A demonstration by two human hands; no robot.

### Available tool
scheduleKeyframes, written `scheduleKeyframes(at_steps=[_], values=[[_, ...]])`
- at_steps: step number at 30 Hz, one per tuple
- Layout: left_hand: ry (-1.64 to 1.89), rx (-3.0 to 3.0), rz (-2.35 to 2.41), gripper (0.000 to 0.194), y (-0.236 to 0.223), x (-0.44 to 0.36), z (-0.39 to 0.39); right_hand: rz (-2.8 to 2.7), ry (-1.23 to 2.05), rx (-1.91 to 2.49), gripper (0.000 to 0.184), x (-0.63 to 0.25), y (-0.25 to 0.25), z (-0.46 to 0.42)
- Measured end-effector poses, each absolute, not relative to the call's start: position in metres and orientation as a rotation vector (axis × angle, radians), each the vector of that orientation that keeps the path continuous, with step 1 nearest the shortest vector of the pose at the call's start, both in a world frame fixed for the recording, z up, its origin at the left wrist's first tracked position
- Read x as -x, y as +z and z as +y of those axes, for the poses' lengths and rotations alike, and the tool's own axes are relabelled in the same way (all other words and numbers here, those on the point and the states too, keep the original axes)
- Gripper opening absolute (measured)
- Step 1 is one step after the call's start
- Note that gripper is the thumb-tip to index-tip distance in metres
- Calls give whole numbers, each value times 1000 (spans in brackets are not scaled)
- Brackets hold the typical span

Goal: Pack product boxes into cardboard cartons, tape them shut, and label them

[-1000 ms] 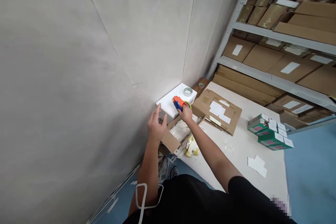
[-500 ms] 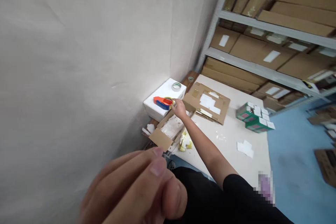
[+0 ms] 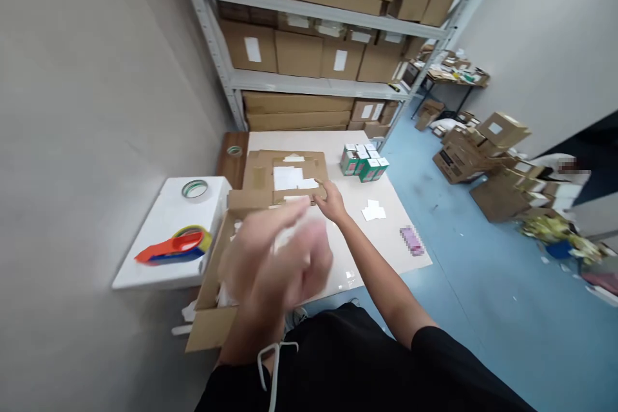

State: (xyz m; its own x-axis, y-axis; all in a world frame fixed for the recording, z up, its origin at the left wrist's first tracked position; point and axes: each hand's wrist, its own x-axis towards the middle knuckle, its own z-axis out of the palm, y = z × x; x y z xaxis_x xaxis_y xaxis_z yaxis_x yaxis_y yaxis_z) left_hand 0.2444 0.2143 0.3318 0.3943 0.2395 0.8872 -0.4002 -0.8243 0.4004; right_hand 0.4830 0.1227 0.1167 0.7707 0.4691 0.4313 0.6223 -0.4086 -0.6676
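My left hand (image 3: pixel 277 264) is raised close to the camera and smeared by motion, so its fingers cannot be read. My right hand (image 3: pixel 329 197) reaches out over the white table (image 3: pixel 381 238) and rests at the near right corner of a flattened cardboard sheet (image 3: pixel 284 177) with white labels on it; its fingers curl at the edge. An orange and blue tape dispenser (image 3: pixel 171 248) lies on a white foam box (image 3: pixel 164 232) at the left, apart from both hands. A roll of tape (image 3: pixel 194 189) sits on the same box.
An open cardboard box (image 3: pixel 212 283) stands beside the foam box. Small green and white cartons (image 3: pixel 363 161) are stacked on the table, white paper slips (image 3: pixel 373 211) near them. Metal shelving (image 3: pixel 309 84) holds cardboard boxes behind. More boxes (image 3: pixel 483 154) lie on the blue floor at right.
The view has swung right. My right hand left the tape dispenser on the foam box and moved to the flat cardboard sheet. My left hand stays near the camera, moving.
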Motion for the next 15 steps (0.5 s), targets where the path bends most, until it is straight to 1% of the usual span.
scheduleKeyframes(at_steps=[1,3,5,7,10,12,15], values=[[1435,-2118,-177,63,329,-277,218,-773,-231,2098,48,-490,114,105],[1212,-2188,-156,53,314,-339,222,-688,-228,2141,49,-501,103,71],[983,-2234,-145,49,283,-393,219,-593,-199,2187,51,-510,87,39],[796,-2282,-131,50,241,-434,211,-505,-156,2222,52,-516,69,8],[565,-2350,-85,56,177,-477,189,-404,-88,2241,53,-528,40,-35],[435,-2397,-82,58,143,-497,171,-349,-38,2251,48,-540,23,-61],[267,-2439,-75,58,106,-523,140,-288,48,2270,35,-565,2,-96]])
